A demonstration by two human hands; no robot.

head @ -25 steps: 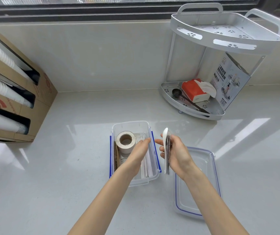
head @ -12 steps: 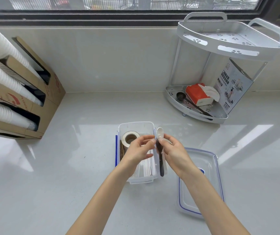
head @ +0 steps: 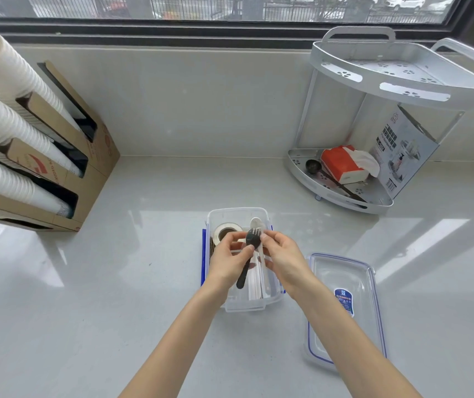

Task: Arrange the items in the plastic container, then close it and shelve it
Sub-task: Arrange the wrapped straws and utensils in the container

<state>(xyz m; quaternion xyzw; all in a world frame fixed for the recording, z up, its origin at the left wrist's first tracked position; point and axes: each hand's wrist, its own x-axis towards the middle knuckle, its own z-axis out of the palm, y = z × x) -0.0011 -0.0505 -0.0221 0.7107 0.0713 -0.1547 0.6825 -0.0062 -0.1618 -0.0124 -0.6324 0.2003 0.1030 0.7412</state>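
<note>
A clear plastic container [head: 238, 305] with blue side clips stands open on the counter. Inside it are a roll of tape [head: 222, 230] at the far left and long white wrapped sticks [head: 256, 285] along the right. Above the box my left hand [head: 228, 261] pinches a black plastic spoon [head: 244, 267] by its bowl. My right hand [head: 283, 258] holds a white plastic spoon [head: 257, 225] and a clear fork beside it. The container's clear lid [head: 345, 308], blue-rimmed with a blue sticker, lies flat on the counter to the right.
A white two-tier corner shelf [head: 385, 90] stands at the back right; its lower tier holds an orange tissue pack [head: 342, 163], a dark scoop and a printed box. A cardboard dispenser [head: 86, 156] with stacks of white cups stands at the left. A window runs along the back wall.
My right hand brought the bundle of cutlery from beside the box to above it. My left hand rose from the box and took the black spoon, separating it from the white one.
</note>
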